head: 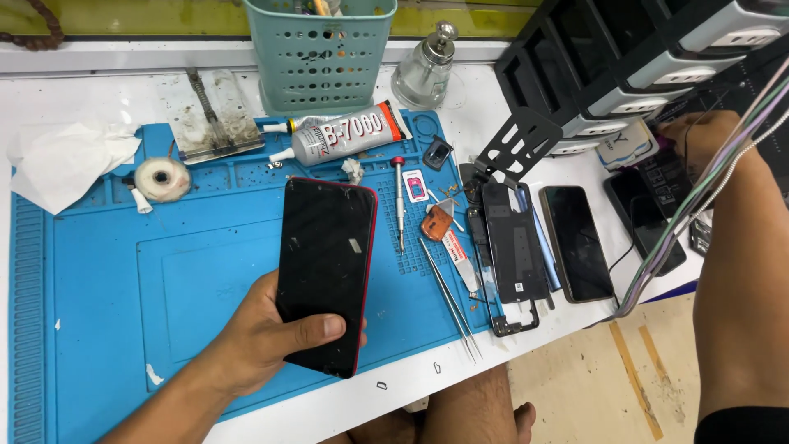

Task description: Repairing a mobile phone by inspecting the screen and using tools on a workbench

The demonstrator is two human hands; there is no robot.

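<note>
From the head camera, a blue work mat (99,271) is covering most of the white bench, and it is carrying a tube of glue (349,131), a small screwdriver (399,201), tweezers (450,300), a roll of tape (162,178) and a crumpled tissue (62,160). A teal perforated basket (319,53) and a glass dispenser bottle (425,70) are standing behind the mat. To the right, an opened phone back (514,247) and a dark phone (577,242) are lying side by side, near a black rack of chargers (625,57). A bundle of cables (699,197) is crossing in front of the right arm.

The right hand (699,136) is reaching toward the rack, partly hidden behind the cables, so I cannot tell whether it is gripping anything.

The left hand (263,333) is wrapping its thumb and fingers around the lower end of a red-edged phone (326,271), holding it just above the mat. Its black screen is facing up, smudged and speckled.
</note>
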